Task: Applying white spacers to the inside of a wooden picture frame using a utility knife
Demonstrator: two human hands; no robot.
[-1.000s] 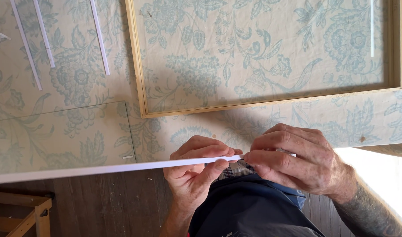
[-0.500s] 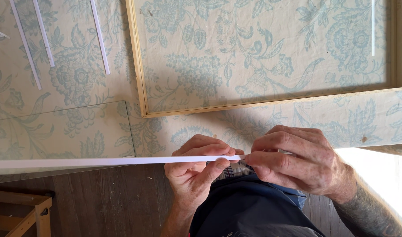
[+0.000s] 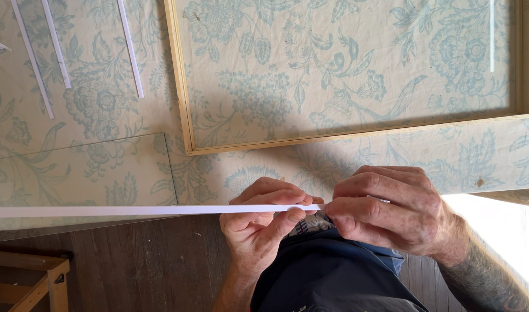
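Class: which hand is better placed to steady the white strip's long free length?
Left, probably: the left hand grips the white strip on the side where its length runs out; the right hand pinches only its end.

Wooden frame (image 3: 181, 98), glass pane (image 3: 79, 173), floral cloth (image 3: 461, 162).

A long strip (image 3: 131, 211) runs level across the near edge of the bench (image 3: 391, 162), its nine o'clock end leaving the view and its three o'clock end pinched between both hands. The left hand (image 3: 264, 222) sits under the strip at six o'clock; the right hand (image 3: 391, 211) lies just beside it toward three o'clock, fingertips touching. A frame (image 3: 181, 86) lies flat on the bench at twelve o'clock, well apart from the hands. A glass sheet (image 3: 79, 173) rests at nine o'clock, partly behind the strip. Three loose strips (image 3: 130, 49) lie at ten o'clock. A stand (image 3: 51, 277) is on the floor at seven o'clock.
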